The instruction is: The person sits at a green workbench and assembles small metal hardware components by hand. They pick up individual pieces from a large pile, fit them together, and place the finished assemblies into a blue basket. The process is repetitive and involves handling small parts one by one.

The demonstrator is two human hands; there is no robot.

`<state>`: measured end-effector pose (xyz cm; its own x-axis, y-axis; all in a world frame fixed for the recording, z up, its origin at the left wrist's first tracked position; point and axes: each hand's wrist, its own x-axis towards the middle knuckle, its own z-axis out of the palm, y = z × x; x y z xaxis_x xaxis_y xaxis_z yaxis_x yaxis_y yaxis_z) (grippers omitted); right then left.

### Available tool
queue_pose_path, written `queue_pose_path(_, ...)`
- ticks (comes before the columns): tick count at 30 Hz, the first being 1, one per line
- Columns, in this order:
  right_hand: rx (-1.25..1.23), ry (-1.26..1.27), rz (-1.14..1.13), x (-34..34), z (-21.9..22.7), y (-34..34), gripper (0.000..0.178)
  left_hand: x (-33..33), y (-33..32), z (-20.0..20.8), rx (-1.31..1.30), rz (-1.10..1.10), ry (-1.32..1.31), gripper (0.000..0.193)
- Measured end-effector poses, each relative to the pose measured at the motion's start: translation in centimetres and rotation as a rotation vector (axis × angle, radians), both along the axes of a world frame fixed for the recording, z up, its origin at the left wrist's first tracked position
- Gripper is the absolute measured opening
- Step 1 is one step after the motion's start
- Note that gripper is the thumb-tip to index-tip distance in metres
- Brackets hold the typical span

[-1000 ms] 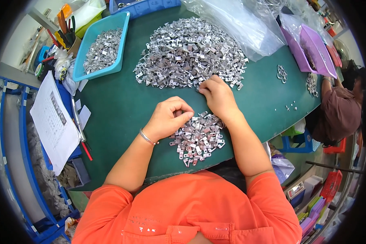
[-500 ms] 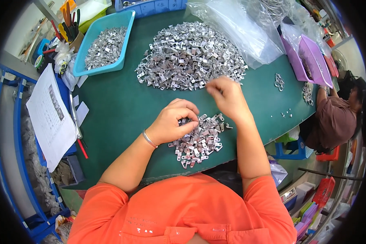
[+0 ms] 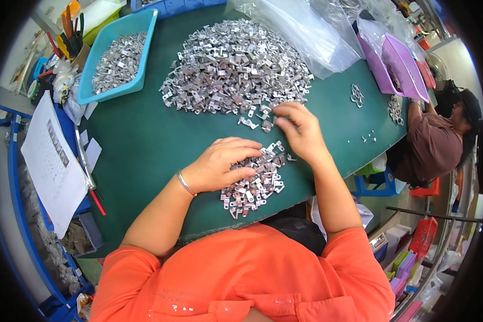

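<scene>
A large heap of small bent metal brackets lies on the green table. Closer to me is a smaller pile of the same brackets. My left hand, with a bangle at its wrist, rests at the upper left edge of this pile, fingers stretched out and thumb apart; its fingertips lie over some brackets. My right hand is at the near edge of the large heap, fingers loosely bent, thumb apart. A few loose brackets lie by its fingertips, and I see none lifted in it.
A turquoise basket of metal parts stands at the far left, beside a printed sheet. Clear plastic bags lie at the back. To the right are a purple basket, metal rings and a seated co-worker.
A few brackets have come away from the large heap's near edge toward me, beside my right hand. My left hand's fingers have straightened from a curl. The whole view has shifted slightly.
</scene>
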<state>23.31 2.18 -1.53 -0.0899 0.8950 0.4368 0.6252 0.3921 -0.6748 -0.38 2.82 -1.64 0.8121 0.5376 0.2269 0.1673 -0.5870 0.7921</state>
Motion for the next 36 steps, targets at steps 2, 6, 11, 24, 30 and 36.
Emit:
queue_pose_path(2,-0.204,0.174,-0.135,1.3,0.3,-0.5,0.014,0.1,0.0,0.0,-0.001,-0.005,0.001,0.035)
queue_pose_path(6,-0.202,0.088,-0.07,1.0,0.9,-0.7,0.014,0.1,0.0,0.0,0.006,-0.003,0.008,0.035)
queue_pose_path(11,-0.31,0.172,-0.131,0.0,-0.2,-0.5,0.012,0.1,0.1,0.1,0.007,0.0,-0.022,0.035)
queue_pose_path(24,-0.567,0.73,0.308,1.1,2.3,-3.0,0.008,0.1,0.0,0.0,-0.031,0.005,-0.026,0.039)
queue_pose_path(30,-0.305,0.111,-0.11,-0.9,0.1,-1.4,0.009,0.0,0.1,0.2,-0.015,-0.009,0.009,0.037)
queue_pose_path(36,-0.228,0.038,-0.107,-1.1,-0.1,-0.9,0.01,0.0,0.1,0.1,-0.016,-0.013,0.008,0.037)
